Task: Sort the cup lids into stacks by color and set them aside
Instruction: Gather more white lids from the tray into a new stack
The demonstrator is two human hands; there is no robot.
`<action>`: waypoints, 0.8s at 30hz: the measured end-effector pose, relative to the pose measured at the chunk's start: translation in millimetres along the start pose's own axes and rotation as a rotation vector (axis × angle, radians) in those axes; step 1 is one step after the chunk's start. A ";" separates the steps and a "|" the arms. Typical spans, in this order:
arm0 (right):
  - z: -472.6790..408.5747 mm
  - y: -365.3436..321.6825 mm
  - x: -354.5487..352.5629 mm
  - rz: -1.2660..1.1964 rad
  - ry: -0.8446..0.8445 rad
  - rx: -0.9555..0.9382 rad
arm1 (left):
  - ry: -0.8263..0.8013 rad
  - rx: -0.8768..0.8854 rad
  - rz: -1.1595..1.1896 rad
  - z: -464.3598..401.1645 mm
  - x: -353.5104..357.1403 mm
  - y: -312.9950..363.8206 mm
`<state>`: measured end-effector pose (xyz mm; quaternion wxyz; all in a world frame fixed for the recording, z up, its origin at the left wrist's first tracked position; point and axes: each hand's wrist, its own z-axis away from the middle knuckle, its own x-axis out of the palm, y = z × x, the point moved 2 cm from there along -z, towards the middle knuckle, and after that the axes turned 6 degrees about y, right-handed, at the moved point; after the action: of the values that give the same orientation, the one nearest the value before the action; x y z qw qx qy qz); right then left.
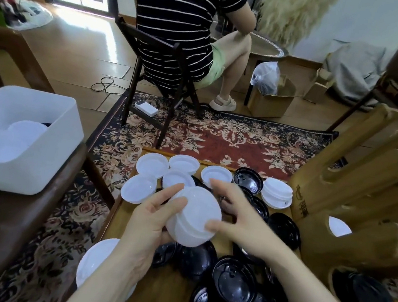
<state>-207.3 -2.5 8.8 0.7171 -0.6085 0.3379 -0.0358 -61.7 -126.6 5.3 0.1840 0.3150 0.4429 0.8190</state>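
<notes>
Bare table [168, 296] strip between hands; black lids [234, 279] crowd right, white lids [151, 165] far edge.

A home living room: beyond the fingers [216, 183] lies a floral rug [232, 140] (wood floor [80, 44] past it).
</notes>
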 end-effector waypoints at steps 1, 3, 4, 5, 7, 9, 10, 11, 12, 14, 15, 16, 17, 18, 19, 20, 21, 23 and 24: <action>-9.1 8.1 -16.0 -0.004 0.086 0.034 | 0.009 -0.013 0.010 -1.6 -0.1 -0.3; -32.7 35.9 -56.6 0.106 0.327 0.110 | 0.008 -0.025 0.020 -4.0 -0.2 0.7; -45.0 53.7 -78.3 0.232 0.409 0.175 | 0.004 -0.029 0.030 -5.5 -0.4 1.2; -56.4 72.3 -98.5 0.365 0.451 0.259 | -0.002 -0.037 0.048 -7.0 0.1 1.6; -74.6 107.8 -130.5 0.551 0.442 0.431 | -0.015 -0.067 0.100 -10.5 0.5 1.5; -86.6 132.9 -146.0 0.638 0.349 0.528 | -0.033 -0.089 0.126 -12.8 2.0 2.3; -90.3 140.3 -148.1 0.670 0.292 0.544 | -0.039 -0.089 0.122 -14.1 2.8 2.5; -93.3 146.9 -148.4 0.699 0.238 0.551 | -0.038 -0.085 0.115 -15.4 3.4 2.4; -95.2 151.8 -147.6 0.727 0.192 0.553 | -0.034 -0.080 0.112 -16.8 3.6 1.8; -96.0 156.0 -146.1 0.767 0.136 0.573 | -0.033 -0.078 0.113 -19.7 3.6 0.7; -95.4 155.7 -146.1 0.767 0.120 0.591 | -0.035 -0.079 0.107 -21.5 3.2 -0.2; -94.2 154.0 -146.0 0.770 0.107 0.611 | -0.035 -0.079 0.098 -22.7 3.0 -0.1; -92.5 152.4 -145.5 0.796 0.096 0.617 | -0.032 -0.078 0.092 -23.4 3.1 -0.1; -90.3 150.8 -144.6 0.849 0.090 0.606 | -0.026 -0.074 0.090 -23.8 3.2 0.3; -88.3 150.3 -143.4 0.909 0.084 0.584 | -0.018 -0.067 0.090 -25.1 3.2 0.1; -86.1 149.2 -141.7 0.952 0.076 0.565 | -0.010 -0.064 0.088 -25.8 3.4 0.7; -83.7 148.8 -140.1 0.966 0.069 0.558 | -0.009 -0.065 0.087 -26.5 3.8 1.0; -77.8 146.8 -138.1 0.926 0.085 0.564 | 0.000 -0.077 0.076 -27.8 4.5 1.2; -74.9 144.2 -137.6 0.896 0.115 0.565 | 0.005 -0.083 0.067 -28.2 4.9 1.3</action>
<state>-404.6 34.7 -62.2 0.7783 -0.1850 0.5807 0.1508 -84.5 -141.6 -3.4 0.1686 0.3196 0.3981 0.8432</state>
